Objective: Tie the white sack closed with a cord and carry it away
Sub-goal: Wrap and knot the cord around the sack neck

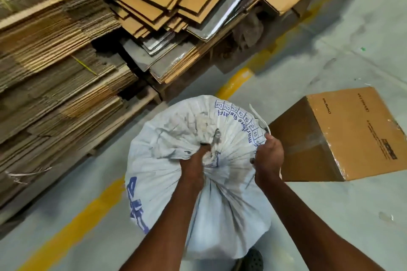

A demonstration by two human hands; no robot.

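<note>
White sack (pixel 176 182) stands upright on the grey floor (pixel 330 215), just in front of the person, between the cardboard stacks (pixel 66 61) and a sealed brown box (pixel 343 134). Sack mouth is bunched into radiating folds at the top centre. Left hand (pixel 196 160) is pressed into the gathered neck, fingers curled tight around the fabric; fingertips are buried in the folds and not visible. Right hand (pixel 267 156) is closed in a fist at the right edge of the sack top, gripping fabric together with a white cord (pixel 258 116). Cord is seen running up from the fist across the sack's printed rim. Whether the cord is looped round the neck cannot be told. Yellow floor line (pixel 72 226) passes under the sack. A dark shoe (pixel 253 259) is seen below the sack.
</note>
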